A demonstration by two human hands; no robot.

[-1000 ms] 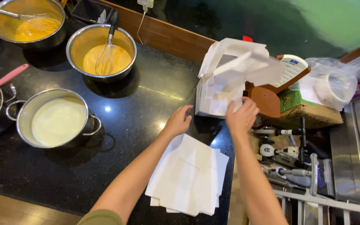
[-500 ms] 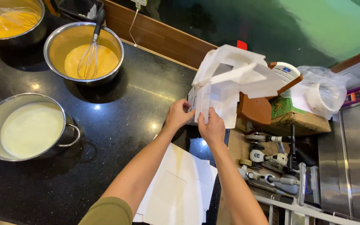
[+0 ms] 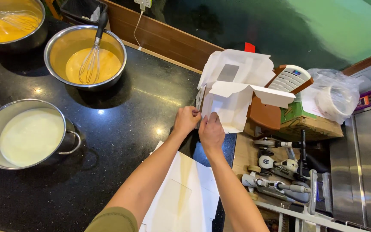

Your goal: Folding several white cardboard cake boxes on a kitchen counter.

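A white cardboard box (image 3: 232,92) with a clear window in its lid stands half folded at the right edge of the black counter (image 3: 125,141). My left hand (image 3: 186,120) pinches the box's lower left corner flap. My right hand (image 3: 211,131) presses on the front panel just beside it. Both hands touch the box. A stack of flat white box blanks (image 3: 181,197) lies on the counter under my forearms.
A steel bowl of yellow batter with a whisk (image 3: 86,58) sits at the back left, another batter bowl (image 3: 9,25) in the far corner. A pot of white liquid (image 3: 26,133) stands at left. Hand mixers (image 3: 280,172), a cardboard carton (image 3: 305,124) and a plastic bag (image 3: 333,96) crowd the right.
Both hands have closed in on the box's lower left corner, the right hand coming down from the box's side to its front panel. The view has shifted, so the bowls sit further left.
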